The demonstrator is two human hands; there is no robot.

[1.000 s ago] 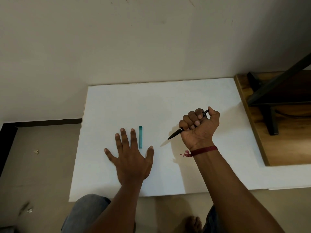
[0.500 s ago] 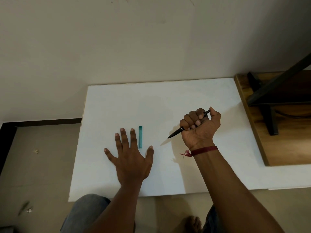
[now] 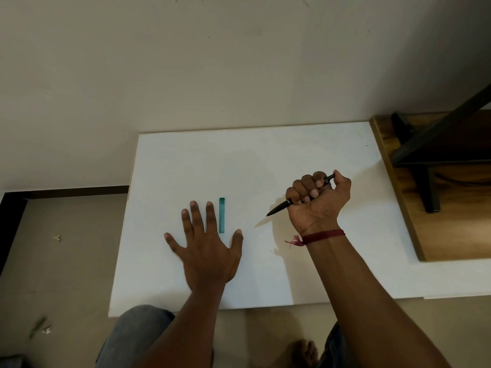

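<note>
Head view: left hand (image 3: 206,251) lies flat, fingers spread, on the white board (image 3: 265,155), just beside the teal strip (image 3: 221,215). Right hand (image 3: 317,203) fists a black pen (image 3: 279,208), its tip off the board. Probable step: poised to mark; the next move calls for lowering the tip.

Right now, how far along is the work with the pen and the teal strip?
Done: the left hand lies flat on the white board, fingers beside the teal strip. In hand: the right hand grips the black pen in a fist, tip lifted off the board. Left: no line shows on the board, so any marking looks not yet begun.
</note>
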